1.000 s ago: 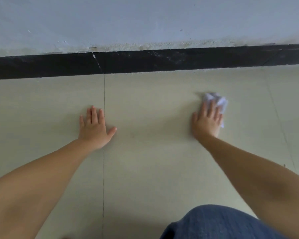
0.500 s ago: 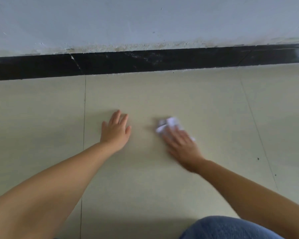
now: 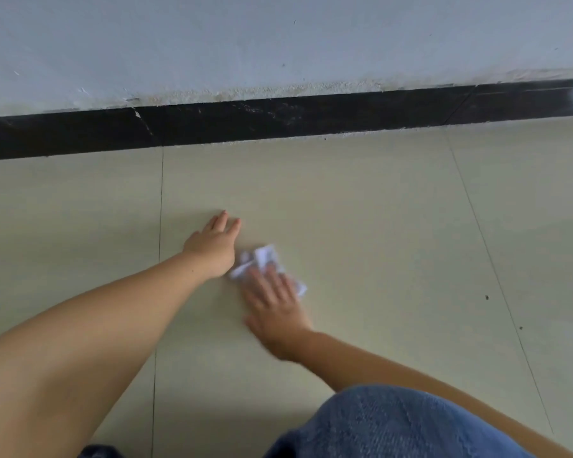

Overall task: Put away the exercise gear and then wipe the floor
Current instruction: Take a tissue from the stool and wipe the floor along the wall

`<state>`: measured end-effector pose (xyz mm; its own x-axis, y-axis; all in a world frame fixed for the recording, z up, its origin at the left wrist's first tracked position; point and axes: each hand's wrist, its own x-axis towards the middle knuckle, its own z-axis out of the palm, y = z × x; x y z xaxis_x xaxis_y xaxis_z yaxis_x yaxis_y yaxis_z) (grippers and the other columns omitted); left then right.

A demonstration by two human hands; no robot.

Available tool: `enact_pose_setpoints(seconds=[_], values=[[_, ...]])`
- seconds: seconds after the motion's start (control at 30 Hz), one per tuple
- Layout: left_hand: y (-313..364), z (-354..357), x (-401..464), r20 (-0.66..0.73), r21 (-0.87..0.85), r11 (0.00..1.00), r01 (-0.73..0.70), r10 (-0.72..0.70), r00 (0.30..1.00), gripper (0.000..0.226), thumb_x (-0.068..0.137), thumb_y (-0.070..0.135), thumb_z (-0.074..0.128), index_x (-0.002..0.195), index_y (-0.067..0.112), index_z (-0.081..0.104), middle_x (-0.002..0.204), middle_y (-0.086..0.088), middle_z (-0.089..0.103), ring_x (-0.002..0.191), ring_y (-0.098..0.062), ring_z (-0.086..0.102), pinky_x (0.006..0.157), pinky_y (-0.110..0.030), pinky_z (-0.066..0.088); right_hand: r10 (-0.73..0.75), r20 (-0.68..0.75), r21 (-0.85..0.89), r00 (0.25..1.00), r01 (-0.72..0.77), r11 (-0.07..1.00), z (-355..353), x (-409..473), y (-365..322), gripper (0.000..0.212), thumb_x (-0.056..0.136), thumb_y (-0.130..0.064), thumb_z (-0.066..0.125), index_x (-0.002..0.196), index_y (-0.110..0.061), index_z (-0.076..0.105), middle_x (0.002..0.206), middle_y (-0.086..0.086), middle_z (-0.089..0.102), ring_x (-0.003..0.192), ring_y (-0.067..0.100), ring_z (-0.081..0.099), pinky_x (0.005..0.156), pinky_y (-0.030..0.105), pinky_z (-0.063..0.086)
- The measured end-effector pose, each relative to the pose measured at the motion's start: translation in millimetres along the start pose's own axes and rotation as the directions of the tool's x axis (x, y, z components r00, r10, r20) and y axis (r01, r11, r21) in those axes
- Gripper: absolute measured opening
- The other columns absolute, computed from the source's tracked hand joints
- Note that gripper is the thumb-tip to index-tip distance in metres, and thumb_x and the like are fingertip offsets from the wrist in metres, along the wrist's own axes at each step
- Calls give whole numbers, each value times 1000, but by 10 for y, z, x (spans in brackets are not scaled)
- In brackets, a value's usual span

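Observation:
A crumpled white tissue (image 3: 262, 259) lies on the pale tiled floor (image 3: 377, 226). My right hand (image 3: 275, 309) presses flat on its near part, fingers spread over it and slightly blurred. My left hand (image 3: 214, 246) rests palm down on the floor just left of the tissue, fingers apart and empty, its heel touching the tissue's left corner. No exercise gear is in view.
A black skirting strip (image 3: 278, 117) runs along the base of a pale wall (image 3: 278, 44) beyond the hands. Tile joints run on the left (image 3: 161, 209) and right (image 3: 483, 246). Small dark specks (image 3: 487, 297) lie on the right tile. My denim-covered knee (image 3: 394, 424) fills the bottom edge.
My right hand has dragged the tissue from the far right toward me and leftward, up against my left hand. The left hand stays planted on the floor.

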<state>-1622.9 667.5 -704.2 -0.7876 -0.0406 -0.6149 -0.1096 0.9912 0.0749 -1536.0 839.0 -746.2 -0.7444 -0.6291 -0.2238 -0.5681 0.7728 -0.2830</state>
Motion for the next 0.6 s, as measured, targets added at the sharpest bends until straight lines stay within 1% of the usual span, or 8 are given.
enact_pose_setpoints(seconds=[0.07, 0.17, 0.27, 0.33, 0.4, 0.5, 0.53, 0.6], values=[[29, -67, -19, 37, 12, 1000, 29, -29, 999, 71, 91, 6, 35, 151, 25, 3, 159, 0, -11, 147, -19, -2, 117, -42, 17, -267, 108, -51, 958, 273, 961, 48, -98, -139, 60, 93, -44, 25, 147, -20, 33, 158, 3, 20, 145, 31, 10, 115, 52, 4], [80, -32, -34, 41, -10, 998, 68, -68, 997, 66, 94, 11, 32, 151, 24, 2, 159, 0, -13, 147, -21, -3, 116, -45, 19, -343, 85, -83, 936, 350, 933, 58, -292, 258, 51, 95, -42, 28, 141, -26, 43, 152, -1, 35, 141, 26, 30, 116, 46, 24], [123, 107, -31, 8, -50, 996, 74, -74, 997, 59, 99, 25, 30, 151, 20, 2, 158, -5, -14, 146, -25, -6, 115, -47, 19, -49, -34, -49, 998, 47, 998, -26, -589, 974, 51, 100, -44, 20, 148, -27, 26, 156, 1, 25, 144, 25, 20, 113, 45, 19], [141, 173, -39, -7, -53, 996, 74, -75, 997, 60, 100, 31, 30, 151, 19, 1, 158, -8, -15, 146, -28, -8, 116, -48, 17, 311, -125, 45, 942, -308, 950, -201, -803, 1473, 55, 98, -47, 16, 150, -30, 17, 158, 1, 14, 146, 24, 10, 117, 46, 15], [147, 189, -42, -8, -45, 996, 73, -74, 997, 61, 100, 33, 30, 151, 19, 0, 157, -9, -16, 146, -29, -9, 116, -49, 16, 677, -107, 214, 728, -648, 731, -408, -912, 1822, 56, 98, -43, 18, 152, -29, 14, 160, 1, 5, 148, 24, 2, 119, 42, 6], [134, 161, -24, 4, -62, 996, 69, -69, 998, 61, 100, 35, 30, 151, 19, 1, 158, -9, -16, 146, -29, -9, 116, -49, 17, 919, -28, 382, 392, -846, 373, -501, -741, 1775, 53, 102, -33, 24, 153, -23, 13, 161, 4, -1, 147, 27, -4, 118, 43, -2], [125, 154, -19, 8, -66, 996, 68, -67, 998, 61, 100, 36, 31, 151, 20, 2, 158, -8, -15, 146, -28, -9, 116, -49, 17, 930, -34, 379, 367, -856, 352, -435, -631, 1586, 54, 101, -32, 26, 153, -21, 13, 160, 7, 0, 147, 29, -4, 118, 45, -1], [114, 145, -15, 15, -73, 995, 66, -65, 998, 61, 100, 36, 32, 151, 20, 3, 158, -8, -14, 146, -27, -8, 116, -50, 18, 829, -107, 312, 548, -774, 552, -229, -450, 1025, 60, 93, -31, 28, 151, -18, 20, 159, 13, 11, 146, 34, 4, 116, 51, 10]])
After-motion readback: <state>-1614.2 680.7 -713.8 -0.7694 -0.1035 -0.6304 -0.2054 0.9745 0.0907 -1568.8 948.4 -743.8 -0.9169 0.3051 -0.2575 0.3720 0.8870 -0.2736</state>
